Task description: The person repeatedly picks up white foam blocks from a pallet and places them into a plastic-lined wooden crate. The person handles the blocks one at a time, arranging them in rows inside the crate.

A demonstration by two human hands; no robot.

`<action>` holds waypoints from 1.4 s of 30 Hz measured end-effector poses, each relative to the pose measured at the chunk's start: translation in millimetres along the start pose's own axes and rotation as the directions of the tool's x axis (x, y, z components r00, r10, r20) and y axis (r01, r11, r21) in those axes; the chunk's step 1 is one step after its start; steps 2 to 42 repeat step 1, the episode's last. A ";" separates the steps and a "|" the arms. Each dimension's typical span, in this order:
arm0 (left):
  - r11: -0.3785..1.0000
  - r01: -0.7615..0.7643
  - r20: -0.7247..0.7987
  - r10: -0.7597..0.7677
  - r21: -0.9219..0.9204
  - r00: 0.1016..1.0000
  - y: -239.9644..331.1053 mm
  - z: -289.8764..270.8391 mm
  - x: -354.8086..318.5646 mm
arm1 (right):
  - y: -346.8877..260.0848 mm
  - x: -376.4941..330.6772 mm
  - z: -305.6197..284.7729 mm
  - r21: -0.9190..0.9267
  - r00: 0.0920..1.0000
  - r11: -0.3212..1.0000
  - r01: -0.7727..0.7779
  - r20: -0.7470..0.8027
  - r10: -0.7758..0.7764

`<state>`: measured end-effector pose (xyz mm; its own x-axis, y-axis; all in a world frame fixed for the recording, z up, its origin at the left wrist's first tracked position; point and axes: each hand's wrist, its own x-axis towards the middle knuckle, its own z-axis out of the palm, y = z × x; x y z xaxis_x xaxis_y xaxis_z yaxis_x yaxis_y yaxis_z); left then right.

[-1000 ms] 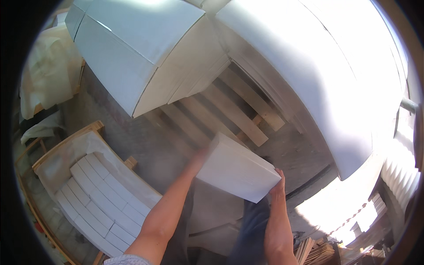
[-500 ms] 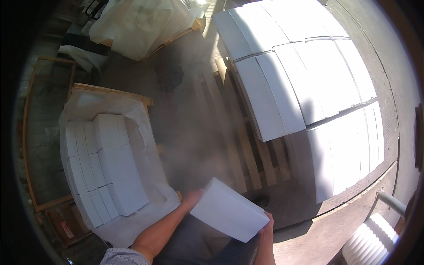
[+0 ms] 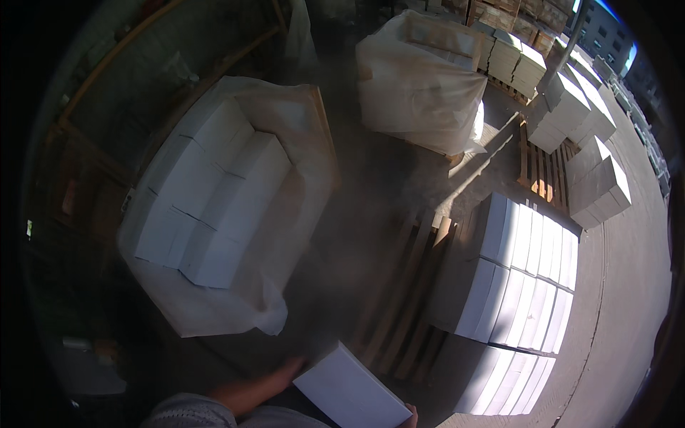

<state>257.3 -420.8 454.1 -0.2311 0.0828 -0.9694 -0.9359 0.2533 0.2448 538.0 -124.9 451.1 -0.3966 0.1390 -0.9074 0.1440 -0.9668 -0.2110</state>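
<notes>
A white rectangular block [image 3: 351, 389] is held at the lower edge of the view, tilted with its broad face up. My left hand [image 3: 292, 369] grips its left end, with the fingers partly hidden and slightly blurred. At the opposite end my right hand [image 3: 411, 416] closes on the lower right corner; only a little of it shows. To the left, similar white blocks [image 3: 221, 189] lie stacked inside a crate lined with translucent plastic sheeting [image 3: 296, 207]. On the right, rows of white blocks [image 3: 524, 299] stand on a wooden pallet [image 3: 407, 299], partly in bright sunlight.
A plastic-draped load [image 3: 421, 85] stands farther ahead. Beyond it are pale stacks [image 3: 514, 60] and another pallet [image 3: 542, 164] beside more white stacks [image 3: 599, 185]. Pale concrete floor [image 3: 617, 299] runs along the right side. A wooden frame [image 3: 100, 68] stands at the far left.
My view has tilted up and swung, bringing the far stacks and outdoor area into sight. The block and both hands now sit lower in the picture, still together.
</notes>
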 end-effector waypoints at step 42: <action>0.996 -0.035 0.053 0.040 -0.081 0.998 -5.1 -10.4 0.7 | -13.8 4.8 26.4 -0.055 0.997 0.998 -0.021 -0.069 0.017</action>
